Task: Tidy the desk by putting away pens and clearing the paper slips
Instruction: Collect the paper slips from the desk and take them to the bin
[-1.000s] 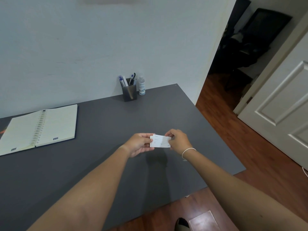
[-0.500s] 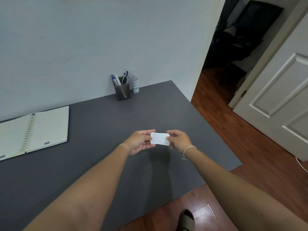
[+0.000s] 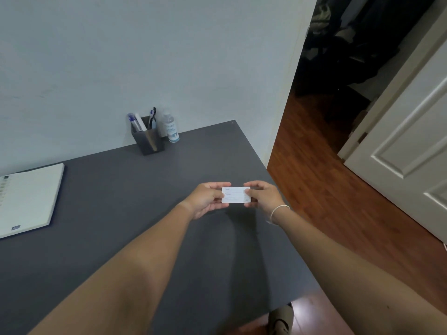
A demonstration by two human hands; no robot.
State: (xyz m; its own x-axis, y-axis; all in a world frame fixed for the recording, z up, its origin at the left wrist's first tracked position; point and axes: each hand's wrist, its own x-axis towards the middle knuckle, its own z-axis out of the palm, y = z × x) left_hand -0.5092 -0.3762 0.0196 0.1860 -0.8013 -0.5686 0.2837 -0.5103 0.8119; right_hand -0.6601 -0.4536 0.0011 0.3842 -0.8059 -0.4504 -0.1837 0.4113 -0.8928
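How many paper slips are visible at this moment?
1: a paper slip held between the left hand and right hand above the desk; more may be stacked behind it.

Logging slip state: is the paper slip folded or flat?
Flat: the paper slip shows one full rectangle, pinched between left hand and right hand.

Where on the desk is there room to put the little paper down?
The grey desk is bare between the open notebook and both hands, and under the paper slip. Only the back edge is busy: pen holder beside a small bottle.
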